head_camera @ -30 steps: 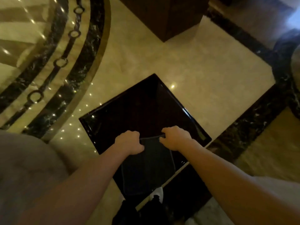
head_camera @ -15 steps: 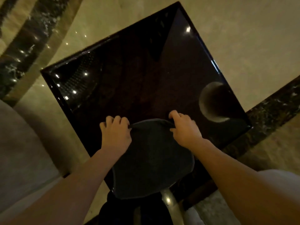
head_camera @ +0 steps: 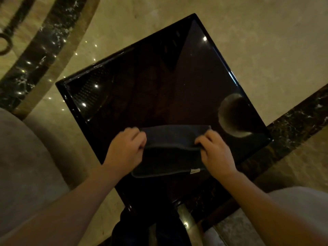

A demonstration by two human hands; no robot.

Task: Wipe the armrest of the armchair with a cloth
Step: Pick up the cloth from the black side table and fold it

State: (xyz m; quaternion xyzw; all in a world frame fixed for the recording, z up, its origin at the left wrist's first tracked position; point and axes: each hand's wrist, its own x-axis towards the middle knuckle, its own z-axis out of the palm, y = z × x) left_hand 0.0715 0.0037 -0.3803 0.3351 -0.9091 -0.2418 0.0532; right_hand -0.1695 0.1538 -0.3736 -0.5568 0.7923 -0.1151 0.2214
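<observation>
There is one dark cloth (head_camera: 170, 153) and one glossy black square tabletop (head_camera: 142, 96) in front of me, and both of my hands are on the cloth. It lies folded on the near part of the tabletop, its far half doubled over toward me, with one small pale tag (head_camera: 195, 170) at its near right corner. My left hand (head_camera: 126, 148) is curled nearly to a fist, pinching the cloth's left end at the fold. My right hand (head_camera: 215, 151) grips the right end the same way, fingers bent down onto the fabric. Both forearms reach forward from the bottom corners and converge, wrists straight, backs of the hands up. One round pale reflection (head_camera: 232, 115) shows on the tabletop just beyond my right hand. One grey upholstered armchair (head_camera: 26, 157) sits at my left, well apart from the cloth. Marble floor (head_camera: 266, 50) surrounds the tabletop.
</observation>
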